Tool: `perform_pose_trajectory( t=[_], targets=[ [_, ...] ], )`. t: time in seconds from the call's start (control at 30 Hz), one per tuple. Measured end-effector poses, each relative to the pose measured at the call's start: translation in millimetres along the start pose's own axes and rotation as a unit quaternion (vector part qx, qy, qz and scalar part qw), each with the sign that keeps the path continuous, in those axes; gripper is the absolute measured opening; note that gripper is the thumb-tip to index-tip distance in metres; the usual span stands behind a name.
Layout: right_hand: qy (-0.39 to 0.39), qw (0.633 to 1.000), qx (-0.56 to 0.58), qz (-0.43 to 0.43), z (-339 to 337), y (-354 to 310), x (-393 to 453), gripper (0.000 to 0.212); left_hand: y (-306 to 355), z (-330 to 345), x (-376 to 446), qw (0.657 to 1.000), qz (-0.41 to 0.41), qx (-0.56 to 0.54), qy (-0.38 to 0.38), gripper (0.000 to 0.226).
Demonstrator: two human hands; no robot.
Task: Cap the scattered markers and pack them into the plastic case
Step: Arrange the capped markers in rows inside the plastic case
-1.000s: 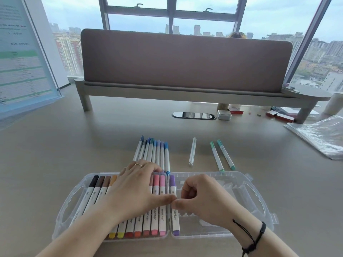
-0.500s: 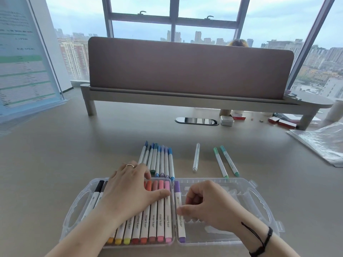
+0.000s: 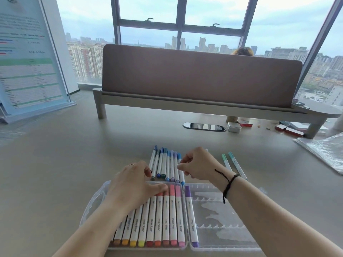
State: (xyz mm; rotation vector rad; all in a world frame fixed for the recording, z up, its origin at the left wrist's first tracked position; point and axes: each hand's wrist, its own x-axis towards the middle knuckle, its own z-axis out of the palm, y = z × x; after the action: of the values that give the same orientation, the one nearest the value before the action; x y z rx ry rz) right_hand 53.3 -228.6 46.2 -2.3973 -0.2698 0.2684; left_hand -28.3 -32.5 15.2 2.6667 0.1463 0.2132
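Now my right hand [image 3: 199,165] pinches a blue marker [image 3: 180,168] in the loose row on the worktop [image 3: 55,173]. My left hand [image 3: 136,182], grip relaxed, rests on markers in the plastic case [image 3: 222,216].

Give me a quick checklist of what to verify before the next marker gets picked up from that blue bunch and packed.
1. Right hand positioned at the blue markers: ok, fingertips at the rightmost one of the row.
2. Grip secured: cannot tell, the fingers curl beside it, but contact is unclear.
3. Blue markers capped: ok, coloured caps show on both ends.
4. Free slots in the case: ok, only the purple marker lies in the right half.
5. Left hand clear of those slots: ok, it rests over the packed left row.
6. Other strays: not ok, two green markers lie on the desk.
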Motion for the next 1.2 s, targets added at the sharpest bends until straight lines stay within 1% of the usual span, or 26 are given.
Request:
perform_pose_trajectory(
  t=[0.1,0.17,0.23,0.37,0.47,0.57,0.73,0.8,0.87,0.97,1.07,1.2],
  targets=[
    [-0.001,0.999,-0.047,0.02,8,-2,26,0.022,0,0,-1,1.0,-0.003,-0.005,0.001,0.058],
    [0.002,0.996,-0.088,0.027,11,-3,35,0.013,1,-1,-2,1.0,0.0,-0.012,0.003,0.058],
    [0.003,0.993,-0.113,0.034,12,-7,40,0.011,2,-2,-3,1.0,0.002,-0.019,0.01,0.055],
    [-0.001,0.985,-0.166,0.041,10,-16,44,0.021,4,-3,-5,0.999,0.01,-0.035,0.016,0.046],
    [0.005,0.983,-0.181,0.035,11,-19,45,0.026,7,-3,-7,0.999,0.017,-0.042,0.016,0.042],
    [0.016,0.982,-0.183,0.04,14,-20,46,0.025,9,-4,-8,0.999,0.024,-0.042,0.02,0.039],
    [0.024,0.992,-0.112,0.053,13,-18,43,0.028,9,-4,-8,0.999,0.024,-0.042,0.021,0.038],
    [0.032,0.995,-0.058,0.07,8,-18,37,0.027,8,-3,-8,0.999,0.026,-0.037,0.019,0.038],
    [0.035,0.995,0.021,0.087,2,-15,28,0.027,8,-2,-8,0.999,0.032,-0.032,0.014,0.038],
    [0.032,0.988,0.123,0.09,-7,-8,10,0.026,7,0,-8,0.998,0.045,-0.03,0.016,0.039],
    [0.033,0.971,0.218,0.086,-12,7,-10,0.021,6,3,-8,0.998,0.06,-0.022,0.015,0.041],
    [0.03,0.947,0.308,0.081,-18,28,-40,0.016,8,5,-9,0.996,0.082,-0.02,0.008,0.039]
  ],
)
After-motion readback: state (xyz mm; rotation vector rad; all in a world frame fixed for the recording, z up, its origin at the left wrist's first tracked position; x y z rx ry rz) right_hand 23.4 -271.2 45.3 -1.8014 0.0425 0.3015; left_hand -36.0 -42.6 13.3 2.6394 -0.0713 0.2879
